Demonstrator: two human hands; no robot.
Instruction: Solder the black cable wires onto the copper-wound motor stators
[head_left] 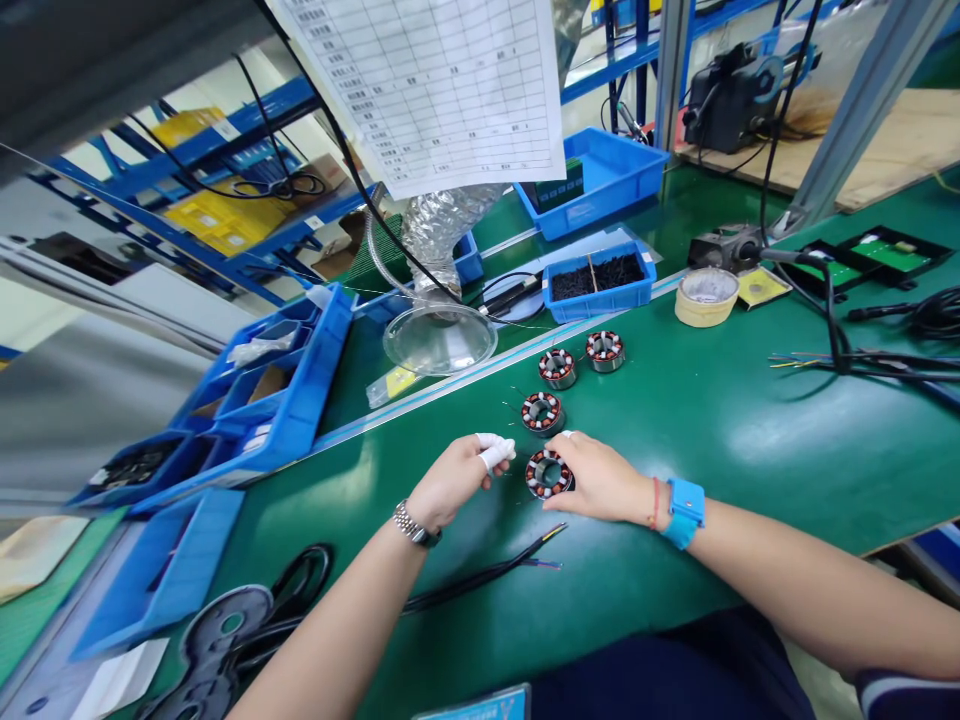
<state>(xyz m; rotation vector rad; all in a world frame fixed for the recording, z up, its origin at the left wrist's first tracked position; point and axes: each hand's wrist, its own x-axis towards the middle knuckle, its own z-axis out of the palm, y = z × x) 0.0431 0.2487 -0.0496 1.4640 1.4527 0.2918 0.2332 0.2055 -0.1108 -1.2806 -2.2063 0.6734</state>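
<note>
My right hand (600, 475), with a blue wrist strap, grips a ring-shaped motor stator (535, 478) with copper windings and white insulators. Left of it, my left hand (469, 475) wears white finger covers. Its thumb and fingers are pinched together near the stator's thin lead wires; whatever lies between them is too small to make out. Just beyond the held stator sits a second stator (541, 412). Two others, a third stator (557, 369) and a fourth stator (605, 351), stand farther back on the green bench.
A black cable (480, 577) with bared coloured wires lies in front of my hands. Blue bins (300, 390) stand left, near a grey metal housing (217, 640). Behind are a clear extraction hood (440, 340), a bin of black parts (600, 290) and a tape roll (706, 298).
</note>
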